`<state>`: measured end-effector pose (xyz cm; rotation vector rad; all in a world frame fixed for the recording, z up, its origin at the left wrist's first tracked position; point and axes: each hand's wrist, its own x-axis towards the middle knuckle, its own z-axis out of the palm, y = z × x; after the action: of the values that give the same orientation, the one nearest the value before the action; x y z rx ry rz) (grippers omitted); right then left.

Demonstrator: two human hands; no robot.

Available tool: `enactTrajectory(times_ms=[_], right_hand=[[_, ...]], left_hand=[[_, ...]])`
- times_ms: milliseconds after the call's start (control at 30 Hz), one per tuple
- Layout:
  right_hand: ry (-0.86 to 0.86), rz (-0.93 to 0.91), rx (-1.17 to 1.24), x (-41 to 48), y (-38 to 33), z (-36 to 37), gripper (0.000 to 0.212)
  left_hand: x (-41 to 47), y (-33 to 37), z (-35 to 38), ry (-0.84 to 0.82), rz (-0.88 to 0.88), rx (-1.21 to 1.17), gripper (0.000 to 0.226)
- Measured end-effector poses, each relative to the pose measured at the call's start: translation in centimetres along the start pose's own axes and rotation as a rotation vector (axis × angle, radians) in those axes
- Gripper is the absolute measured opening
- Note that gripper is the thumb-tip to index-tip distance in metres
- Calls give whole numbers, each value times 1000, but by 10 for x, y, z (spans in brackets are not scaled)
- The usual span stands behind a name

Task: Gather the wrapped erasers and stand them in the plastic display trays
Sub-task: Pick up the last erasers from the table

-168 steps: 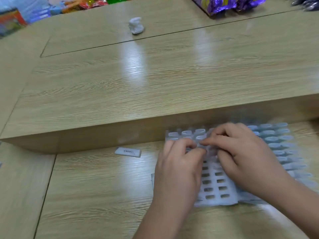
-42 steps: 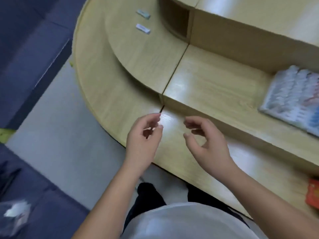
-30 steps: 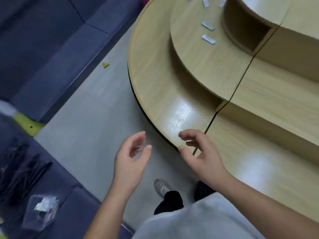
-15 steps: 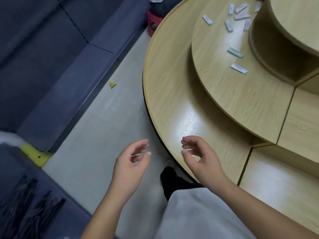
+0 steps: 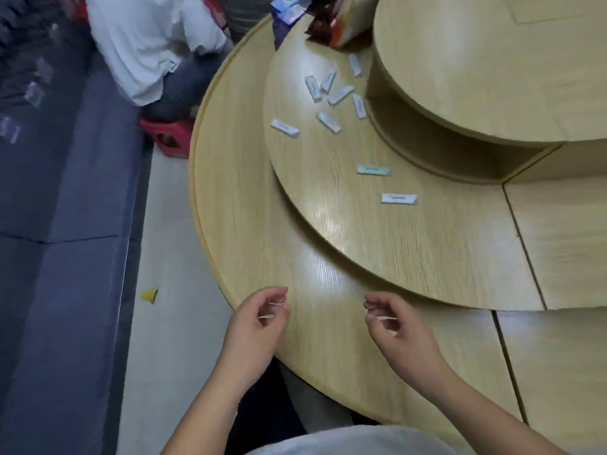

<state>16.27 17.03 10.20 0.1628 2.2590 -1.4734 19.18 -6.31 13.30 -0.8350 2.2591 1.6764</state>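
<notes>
Head view: left hand (image 5: 259,323) and right hand (image 5: 397,330) hover apart over near edge of lowest tier (image 5: 243,208) of round tabletop, fingers loosely curled, both holding nothing. Wrapped erasers (image 5: 340,94) lie flat on middle tier (image 5: 394,251), most clustered toward far edge, beside wall of top tier (image 5: 476,60). White eraser (image 5: 398,198) and green eraser (image 5: 373,169) lie apart from cluster, closer to near edge. Snack packets (image 5: 335,27) at far edge
</notes>
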Motion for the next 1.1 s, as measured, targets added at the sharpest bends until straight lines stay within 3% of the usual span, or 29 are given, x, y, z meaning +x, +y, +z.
enactTrajectory(times_ms=[267, 433, 600, 767, 900, 1100], right_hand=[[475, 181, 152, 77, -49, 83, 28], [762, 282, 268, 124, -89, 107, 25], [879, 407, 117, 165, -89, 100, 31], [997, 511, -129, 222, -71, 53, 45], [967, 693, -276, 269, -62, 19, 57], [1016, 641, -338, 285, -67, 33, 39]], left_hand=[[192, 66, -56, -377, 244, 261, 30], [277, 113, -81, -519, 458, 418, 36], [373, 133, -60, -477, 743, 658, 45], [449, 132, -35, -375, 950, 1054, 55], [472, 127, -31, -388, 1134, 1160, 36], [494, 163, -10, -474, 1011, 1101, 4]])
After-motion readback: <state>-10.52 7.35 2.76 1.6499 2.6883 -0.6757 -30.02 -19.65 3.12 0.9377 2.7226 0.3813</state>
